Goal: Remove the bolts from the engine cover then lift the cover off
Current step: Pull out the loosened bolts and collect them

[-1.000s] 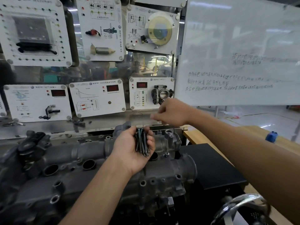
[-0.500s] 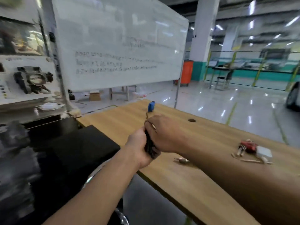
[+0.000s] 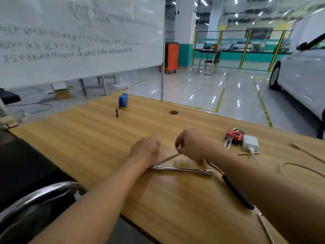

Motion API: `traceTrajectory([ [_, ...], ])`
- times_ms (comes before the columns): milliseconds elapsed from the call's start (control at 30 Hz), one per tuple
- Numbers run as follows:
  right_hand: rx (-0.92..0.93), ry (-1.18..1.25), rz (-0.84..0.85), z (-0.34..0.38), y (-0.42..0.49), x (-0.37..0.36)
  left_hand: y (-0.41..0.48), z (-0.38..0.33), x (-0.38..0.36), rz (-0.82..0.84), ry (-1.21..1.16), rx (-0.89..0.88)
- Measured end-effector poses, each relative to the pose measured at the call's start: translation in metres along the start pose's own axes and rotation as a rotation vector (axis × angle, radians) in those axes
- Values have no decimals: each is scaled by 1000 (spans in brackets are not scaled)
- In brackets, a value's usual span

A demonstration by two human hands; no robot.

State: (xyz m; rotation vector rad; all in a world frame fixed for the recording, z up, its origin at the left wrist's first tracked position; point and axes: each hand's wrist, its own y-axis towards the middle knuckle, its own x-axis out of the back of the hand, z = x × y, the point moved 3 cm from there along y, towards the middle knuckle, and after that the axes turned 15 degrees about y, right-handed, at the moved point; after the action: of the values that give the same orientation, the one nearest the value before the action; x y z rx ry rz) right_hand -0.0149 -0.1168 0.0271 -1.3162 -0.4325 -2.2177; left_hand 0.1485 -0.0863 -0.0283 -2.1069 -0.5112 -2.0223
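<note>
Grey metal, thin and long, the bolt lies slanted low over the wooden surface between my two hands, smeared by blur. My right hand pinches its upper end between thumb and fingertips, the other fingers curled. The lower end runs under the wrist of my left hand, which hangs knuckles-up just beside the right one. Its fingers are bent down toward the wood and its palm is hidden, so I cannot tell whether it holds anything.

Just nearer to me than the bolt, a chrome socket wrench lies flat across the surface, with a socket at each end. A black-handled tool lies partly under my right forearm. To the right, a red set of hex keys sits touching a white charger. Further back a blue tape measure stands on the wood, with a round hole in the top to its right.

Beyond the far edge stands a whiteboard with handwriting, and past it an orange tool cart. A white car is parked on the glossy floor at the right. A chrome chair arm curves at the lower left.
</note>
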Motion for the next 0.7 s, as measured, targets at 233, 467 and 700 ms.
traceTrajectory([
  [233,-341,-30,171,0,37,-15,3,5,-17,-100,22,-64],
  [467,-581,83,368,13,48,-29,-3,16,-5,-47,-350,9],
  [700,-441,258,-64,2,48,-44,-31,57,13,-38,-694,177],
])
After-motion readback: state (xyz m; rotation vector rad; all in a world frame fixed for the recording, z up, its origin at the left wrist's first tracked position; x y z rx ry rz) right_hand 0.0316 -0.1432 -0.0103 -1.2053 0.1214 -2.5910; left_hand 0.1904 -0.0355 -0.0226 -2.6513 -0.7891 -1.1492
